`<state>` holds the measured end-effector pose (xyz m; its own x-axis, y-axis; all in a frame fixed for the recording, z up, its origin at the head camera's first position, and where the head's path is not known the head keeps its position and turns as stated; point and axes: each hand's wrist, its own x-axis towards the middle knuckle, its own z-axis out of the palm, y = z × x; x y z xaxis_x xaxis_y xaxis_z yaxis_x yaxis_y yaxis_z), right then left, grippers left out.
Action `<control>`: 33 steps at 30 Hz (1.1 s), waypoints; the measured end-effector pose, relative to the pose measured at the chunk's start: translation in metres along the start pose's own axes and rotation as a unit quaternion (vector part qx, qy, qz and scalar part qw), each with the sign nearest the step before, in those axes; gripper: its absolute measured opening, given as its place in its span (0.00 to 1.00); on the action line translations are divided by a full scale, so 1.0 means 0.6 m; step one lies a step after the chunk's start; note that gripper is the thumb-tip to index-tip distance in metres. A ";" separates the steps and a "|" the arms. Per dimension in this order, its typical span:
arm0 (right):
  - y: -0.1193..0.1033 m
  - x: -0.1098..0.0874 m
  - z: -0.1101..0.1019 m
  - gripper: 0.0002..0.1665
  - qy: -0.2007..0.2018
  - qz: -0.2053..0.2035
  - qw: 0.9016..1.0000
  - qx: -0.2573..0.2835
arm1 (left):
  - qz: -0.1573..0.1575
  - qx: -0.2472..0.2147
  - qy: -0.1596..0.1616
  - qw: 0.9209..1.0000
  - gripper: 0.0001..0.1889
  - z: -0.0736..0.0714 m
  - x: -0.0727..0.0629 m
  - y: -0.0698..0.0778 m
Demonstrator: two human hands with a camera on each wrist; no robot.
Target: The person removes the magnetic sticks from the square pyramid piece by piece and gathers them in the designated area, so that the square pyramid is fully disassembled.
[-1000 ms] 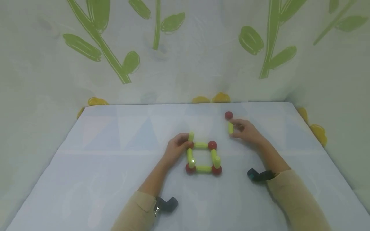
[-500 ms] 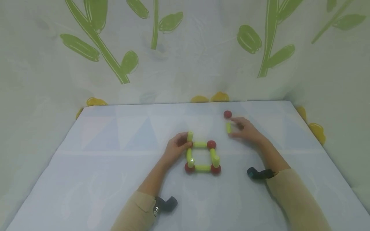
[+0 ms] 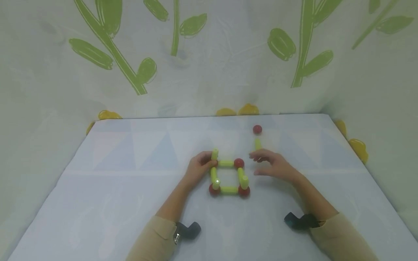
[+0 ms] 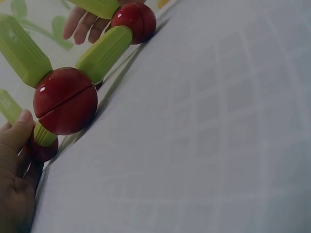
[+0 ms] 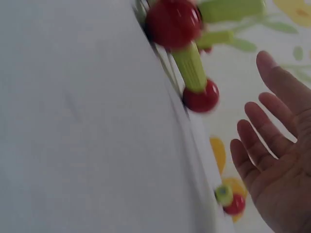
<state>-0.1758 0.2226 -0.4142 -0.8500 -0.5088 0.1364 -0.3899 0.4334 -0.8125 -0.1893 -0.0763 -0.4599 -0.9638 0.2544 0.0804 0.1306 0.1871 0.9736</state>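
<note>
While the left hand [image 3: 200, 166] pinches the far-left corner of the ball-and-rod square [image 3: 229, 190], short of the table's far edge [image 3: 176, 120], steady it gently; the spread, empty right hand [image 3: 274, 166] should clear its upright rods [image 3: 245, 181].

Left hand [image 4: 13, 182] on red ball [image 4: 47, 151]

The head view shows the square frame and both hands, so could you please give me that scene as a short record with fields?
left hand: grips the square frame at its far-left corner
right hand: holds nothing, right of the frame
frame: four red balls joined by four green rods
upright rods: three; none on the far-right ball
loose ball: red, toward the table's far edge
loose rod: green, between loose ball and right hand
</note>
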 end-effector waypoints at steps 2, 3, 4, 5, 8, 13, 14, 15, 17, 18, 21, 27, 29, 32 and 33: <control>-0.007 0.001 0.019 0.30 -0.031 -0.034 0.999 0.026 | 0.001 0.004 0.010 1.000 0.18 0.000 -0.001 0.000; -0.011 0.002 0.028 0.30 -0.047 -0.046 0.997 0.036 | 0.000 0.006 0.017 1.000 0.18 0.000 -0.001 0.001; -0.015 0.004 0.036 0.30 -0.062 -0.054 0.996 0.044 | 0.001 0.007 0.024 1.000 0.18 0.000 -0.001 0.000; -0.019 0.005 0.043 0.29 -0.074 -0.057 0.995 0.047 | -0.001 0.008 0.031 0.999 0.18 0.000 -0.001 0.000; -0.027 0.008 0.056 0.24 -0.096 -0.063 0.992 0.046 | -0.003 0.003 0.053 0.999 0.18 0.002 0.000 0.000; -0.026 0.011 0.058 0.13 -0.094 -0.053 0.993 0.040 | -0.005 0.003 0.075 0.997 0.19 0.001 -0.001 0.000; -0.025 0.012 0.057 0.12 -0.090 -0.038 0.995 0.031 | -0.005 0.006 0.076 0.997 0.19 0.000 -0.002 0.000; -0.024 0.013 0.055 0.11 -0.084 -0.025 0.996 0.023 | -0.006 0.011 0.075 0.997 0.19 0.000 -0.003 0.000; -0.021 0.016 0.052 0.11 -0.069 0.000 0.998 0.003 | -0.005 0.019 0.073 0.997 0.20 -0.003 -0.005 0.001; -0.021 0.017 0.051 0.10 -0.058 0.009 0.998 -0.007 | -0.009 0.023 0.073 0.997 0.20 -0.005 -0.007 0.002; -0.018 0.024 0.049 0.11 -0.016 0.032 0.999 -0.024 | -0.023 0.031 0.070 0.997 0.19 -0.012 -0.015 0.005; -0.015 0.034 0.054 0.25 0.077 0.060 0.994 -0.041 | -0.055 0.041 0.037 0.997 0.16 -0.029 -0.031 0.004; -0.015 0.035 0.057 0.29 0.103 0.038 0.993 -0.051 | -0.053 0.046 0.017 0.997 0.15 -0.032 -0.033 0.002; -0.012 0.036 0.060 0.33 0.143 0.007 0.988 -0.063 | -0.036 0.047 -0.016 0.998 0.15 -0.034 -0.033 0.001; -0.010 0.036 0.061 0.34 0.153 -0.001 0.986 -0.066 | -0.030 0.045 -0.024 0.998 0.15 -0.034 -0.033 0.002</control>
<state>-0.1788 0.1821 -0.4273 -0.9084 -0.2697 0.3196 -0.4173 0.5353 -0.7344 -0.1749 -0.1005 -0.4562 -0.9583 0.2857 0.0103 0.0957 0.2867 0.9532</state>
